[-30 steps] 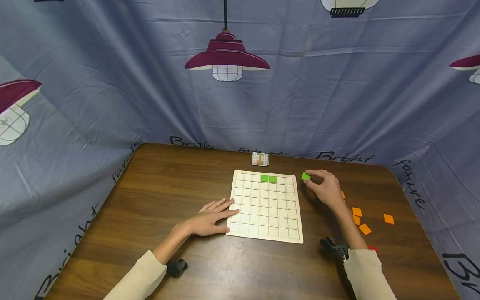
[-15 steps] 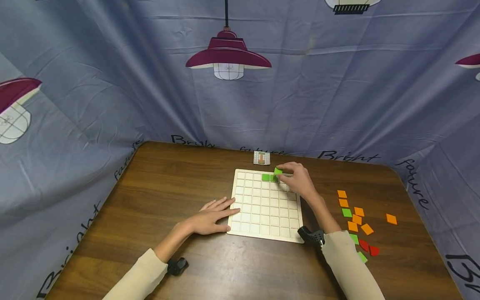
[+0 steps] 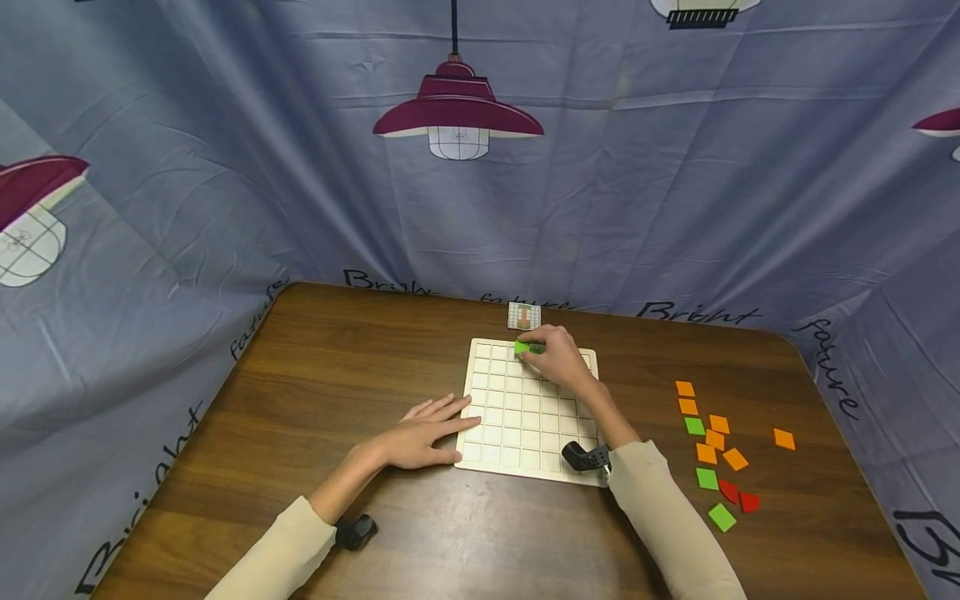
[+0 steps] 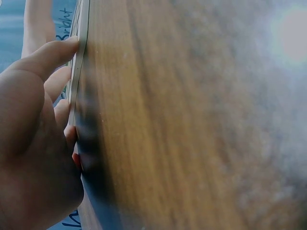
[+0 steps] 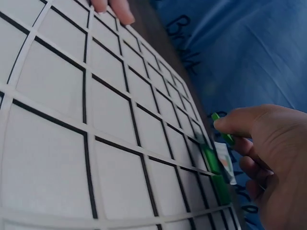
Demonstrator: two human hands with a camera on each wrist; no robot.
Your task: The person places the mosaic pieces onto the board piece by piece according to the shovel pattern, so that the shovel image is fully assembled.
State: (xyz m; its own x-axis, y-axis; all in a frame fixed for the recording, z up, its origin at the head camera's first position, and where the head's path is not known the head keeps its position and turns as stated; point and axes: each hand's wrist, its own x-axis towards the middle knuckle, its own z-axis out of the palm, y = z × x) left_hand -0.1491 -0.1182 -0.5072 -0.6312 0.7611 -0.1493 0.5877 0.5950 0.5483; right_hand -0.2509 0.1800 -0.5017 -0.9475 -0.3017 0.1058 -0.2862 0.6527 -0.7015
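A pale wooden grid board lies on the brown table. My right hand pinches a green square tile between thumb and fingers, over the board's far row. In the right wrist view this held tile is tilted and raised off the grid. Below it, two green tiles sit side by side in that row; from the head they are mostly hidden by my right hand. My left hand rests with fingers spread on the board's left edge, fingertips just over the rim.
Right of the board lie loose orange tiles, green tiles and red pieces with a curved edge. A small printed card with an orange arrow lies behind the board. A blue-grey curtain surrounds the table.
My right hand has carried the green tile leftward from beside the board, past the two seated tiles, to just left of them. The left hand stays on the board's edge.
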